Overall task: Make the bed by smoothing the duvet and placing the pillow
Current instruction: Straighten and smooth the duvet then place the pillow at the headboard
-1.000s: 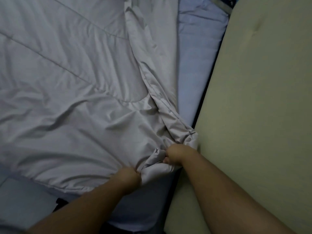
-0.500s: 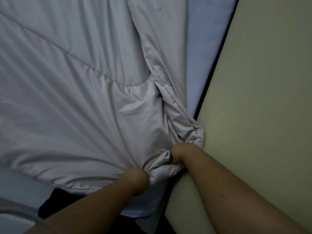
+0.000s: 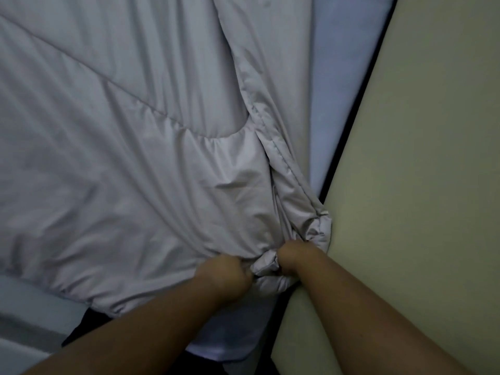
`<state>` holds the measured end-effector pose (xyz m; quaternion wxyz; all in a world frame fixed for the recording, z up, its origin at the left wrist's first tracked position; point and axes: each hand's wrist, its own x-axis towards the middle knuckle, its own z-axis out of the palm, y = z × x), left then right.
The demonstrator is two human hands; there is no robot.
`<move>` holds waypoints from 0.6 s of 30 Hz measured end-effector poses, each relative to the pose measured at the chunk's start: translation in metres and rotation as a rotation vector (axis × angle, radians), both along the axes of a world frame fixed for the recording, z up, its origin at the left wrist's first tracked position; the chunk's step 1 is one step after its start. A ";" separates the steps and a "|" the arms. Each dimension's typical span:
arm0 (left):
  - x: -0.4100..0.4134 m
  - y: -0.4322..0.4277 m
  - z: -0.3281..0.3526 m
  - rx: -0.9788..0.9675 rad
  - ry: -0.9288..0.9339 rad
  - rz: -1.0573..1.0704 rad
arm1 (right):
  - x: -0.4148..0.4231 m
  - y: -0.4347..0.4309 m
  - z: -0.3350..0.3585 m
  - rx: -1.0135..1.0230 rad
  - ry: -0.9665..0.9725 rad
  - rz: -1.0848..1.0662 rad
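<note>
Tighter now, the grey duvet (image 3: 130, 163) fans taut toward its near-right corner, where left hand (image 3: 224, 274) and right hand (image 3: 290, 255) stay clamped on bunched fabric; yanking unevenly could drag it off the blue sheet (image 3: 343, 85).

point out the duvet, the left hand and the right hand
duvet (image 3: 130, 147), head view, on its quilted top
left hand (image 3: 224, 274), head view, on the back of the fist
right hand (image 3: 293, 254), head view, on the knuckles gripping the bunched corner
</note>
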<state>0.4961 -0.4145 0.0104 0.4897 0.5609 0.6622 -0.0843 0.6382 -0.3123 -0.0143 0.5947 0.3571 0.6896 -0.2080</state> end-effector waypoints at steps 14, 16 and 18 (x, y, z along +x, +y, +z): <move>-0.035 0.043 -0.068 0.553 0.278 0.140 | -0.004 0.000 0.011 -0.043 0.029 -0.048; -0.034 0.044 -0.070 0.552 0.283 0.154 | -0.015 0.006 0.021 -0.064 0.036 -0.107; -0.034 0.046 -0.070 0.566 0.272 0.180 | -0.030 0.016 0.034 -0.066 0.059 -0.174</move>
